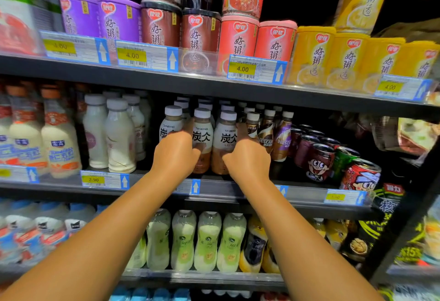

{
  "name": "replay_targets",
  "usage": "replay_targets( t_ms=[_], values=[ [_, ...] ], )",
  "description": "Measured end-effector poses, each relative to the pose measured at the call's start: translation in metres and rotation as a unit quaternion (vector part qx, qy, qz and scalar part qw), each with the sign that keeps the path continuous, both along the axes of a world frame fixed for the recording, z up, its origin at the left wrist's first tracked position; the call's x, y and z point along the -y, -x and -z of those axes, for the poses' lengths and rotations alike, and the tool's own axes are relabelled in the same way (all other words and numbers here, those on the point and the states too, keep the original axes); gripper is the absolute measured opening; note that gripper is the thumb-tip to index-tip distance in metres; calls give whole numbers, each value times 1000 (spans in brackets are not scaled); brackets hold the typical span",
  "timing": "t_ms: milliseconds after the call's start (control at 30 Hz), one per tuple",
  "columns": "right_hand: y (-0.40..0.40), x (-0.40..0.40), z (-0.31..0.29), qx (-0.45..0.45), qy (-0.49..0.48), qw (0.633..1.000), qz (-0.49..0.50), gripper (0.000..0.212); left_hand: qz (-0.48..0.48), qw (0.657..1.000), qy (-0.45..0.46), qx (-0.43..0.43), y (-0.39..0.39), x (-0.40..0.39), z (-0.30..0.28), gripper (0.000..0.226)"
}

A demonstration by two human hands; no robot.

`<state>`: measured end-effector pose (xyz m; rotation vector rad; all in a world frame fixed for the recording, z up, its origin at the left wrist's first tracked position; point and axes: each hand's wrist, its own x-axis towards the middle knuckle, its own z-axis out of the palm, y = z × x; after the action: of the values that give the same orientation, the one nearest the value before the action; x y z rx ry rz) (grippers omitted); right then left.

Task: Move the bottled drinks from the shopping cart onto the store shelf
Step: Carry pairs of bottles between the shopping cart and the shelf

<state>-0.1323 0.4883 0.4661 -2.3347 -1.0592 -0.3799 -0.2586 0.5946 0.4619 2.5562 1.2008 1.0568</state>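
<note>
Three white-capped Tanbing coffee bottles stand in the front row of the middle shelf (221, 187). My left hand (176, 153) grips the middle bottle (202, 131), thumb across its front and fingers behind its left side. Beside it, my right hand (248, 160) grips the right bottle (227, 131) the same way, fingers round its right side. Just behind my left hand stands the left bottle (172, 121), its lower half hidden. More of the same bottles stand in rows behind. The shopping cart is out of view.
Nescafe bottles (282, 134) and drink cans (319, 160) crowd the shelf to the right. White milk bottles (119, 134) stand to the left. Porridge cups (197, 29) fill the shelf above, and green and yellow bottles (207, 241) fill the one below.
</note>
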Motion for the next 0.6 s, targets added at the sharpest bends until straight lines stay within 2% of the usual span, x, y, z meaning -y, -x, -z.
replay_targets(
  t_ms=[67, 167, 300, 433, 600],
  values=[
    [-1, -3, 1, 1, -5, 1000, -6, 12, 14, 1000, -2, 5, 0, -2, 1, 38],
    [-3, -10, 3, -2, -21, 1000, -16, 49, 22, 1000, -11, 10, -1, -4, 2, 31],
    [-5, -13, 3, -23, -53, 998, -30, 67, 31, 999, -6, 15, 0, -7, 2, 35],
    [-4, -13, 3, -20, -39, 999, -17, 53, 33, 999, -10, 22, 1, -9, 3, 37],
    [-1, -13, 2, -6, -56, 998, -14, 64, 27, 999, -20, 20, 0, -8, 2, 43]
  ],
)
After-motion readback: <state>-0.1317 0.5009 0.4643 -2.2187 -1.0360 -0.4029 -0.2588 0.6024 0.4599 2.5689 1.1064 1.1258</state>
